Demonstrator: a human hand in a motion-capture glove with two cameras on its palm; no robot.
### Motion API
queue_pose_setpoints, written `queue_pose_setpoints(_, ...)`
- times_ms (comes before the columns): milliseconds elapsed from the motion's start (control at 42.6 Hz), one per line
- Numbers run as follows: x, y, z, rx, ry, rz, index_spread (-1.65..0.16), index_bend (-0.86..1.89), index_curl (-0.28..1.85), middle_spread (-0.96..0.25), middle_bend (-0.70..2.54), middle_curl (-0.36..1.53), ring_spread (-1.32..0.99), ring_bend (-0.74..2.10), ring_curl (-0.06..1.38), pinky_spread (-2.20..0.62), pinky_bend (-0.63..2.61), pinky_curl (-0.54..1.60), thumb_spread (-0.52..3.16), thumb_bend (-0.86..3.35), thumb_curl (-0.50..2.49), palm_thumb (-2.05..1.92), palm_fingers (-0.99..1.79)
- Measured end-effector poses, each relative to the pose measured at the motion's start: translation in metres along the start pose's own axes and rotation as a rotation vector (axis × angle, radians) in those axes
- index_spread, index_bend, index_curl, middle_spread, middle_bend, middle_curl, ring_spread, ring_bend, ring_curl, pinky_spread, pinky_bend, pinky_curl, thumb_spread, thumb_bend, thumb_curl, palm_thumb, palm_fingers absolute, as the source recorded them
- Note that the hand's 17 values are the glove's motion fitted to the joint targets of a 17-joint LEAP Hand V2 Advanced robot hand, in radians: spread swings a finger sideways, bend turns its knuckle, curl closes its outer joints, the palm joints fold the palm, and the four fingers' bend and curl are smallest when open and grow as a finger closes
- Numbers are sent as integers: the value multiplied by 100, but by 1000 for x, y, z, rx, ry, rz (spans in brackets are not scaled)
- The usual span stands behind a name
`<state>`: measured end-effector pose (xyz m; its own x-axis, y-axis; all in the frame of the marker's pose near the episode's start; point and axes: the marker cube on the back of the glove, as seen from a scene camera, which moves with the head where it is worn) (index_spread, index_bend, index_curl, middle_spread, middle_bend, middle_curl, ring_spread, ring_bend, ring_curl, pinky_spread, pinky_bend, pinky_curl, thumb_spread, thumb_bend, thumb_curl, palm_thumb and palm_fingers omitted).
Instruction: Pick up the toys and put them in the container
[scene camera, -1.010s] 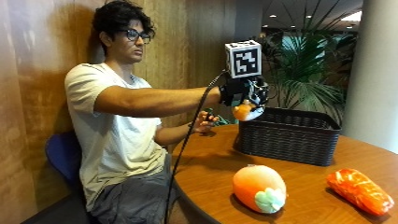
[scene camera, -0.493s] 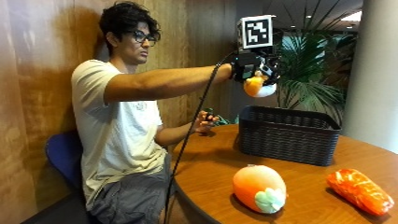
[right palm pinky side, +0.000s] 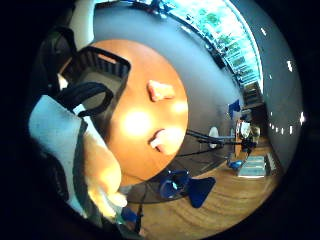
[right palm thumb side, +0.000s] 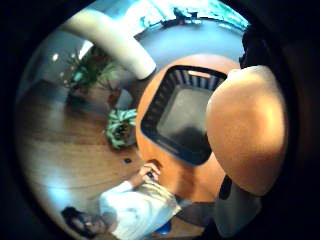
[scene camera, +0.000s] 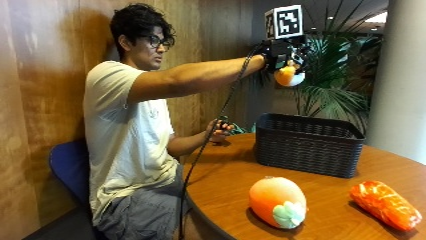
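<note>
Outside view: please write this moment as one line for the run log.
right hand: holds orange toy above basket | on table: peach toy, orange-red toy | step: release pending

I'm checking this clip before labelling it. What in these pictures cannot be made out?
- Basket inside: its wall hides it in the outside view; in the thumb side palm view the held orange toy covers one corner.
- Right hand: how its fingers wrap the toy is too small to tell.
- Red-orange toy on the table: blurred, its kind unclear.
</note>
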<state>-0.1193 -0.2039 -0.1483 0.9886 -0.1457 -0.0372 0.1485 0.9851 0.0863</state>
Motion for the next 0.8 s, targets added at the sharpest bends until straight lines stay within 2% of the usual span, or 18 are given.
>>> queue_pose_setpoints(329, -83, -52, 19, 39, -41, -138, -42, 79, 99, -45, 87, 109, -61, 135, 91, -39, 142, 59, 8, 45, 125, 65, 43)
queue_pose_setpoints(634, -109, -79, 54, -25, -44, -117, -43, 69, 105, -45, 83, 111, -60, 133, 89, -39, 143, 57, 11, 43, 126, 65, 39)
queue_pose_setpoints(705, -110, -81, 61, -58, -38, -93, -42, 63, 105, -44, 78, 110, -58, 130, 89, -39, 141, 57, 14, 41, 125, 65, 25)
queue_pose_setpoints(728, -108, -81, 62, -64, -36, -89, -42, 64, 106, -44, 78, 110, -58, 130, 89, -39, 141, 57, 14, 41, 125, 65, 28)
queue_pose_setpoints(775, -104, -79, 65, -80, -25, -86, -41, 49, 101, -42, 70, 107, -57, 124, 87, -38, 141, 56, 20, 39, 124, 63, 4)
queue_pose_setpoints(799, -102, -78, 66, -94, -19, -82, -41, 54, 104, -42, 73, 108, -56, 127, 89, -39, 141, 57, 20, 39, 124, 65, 14)
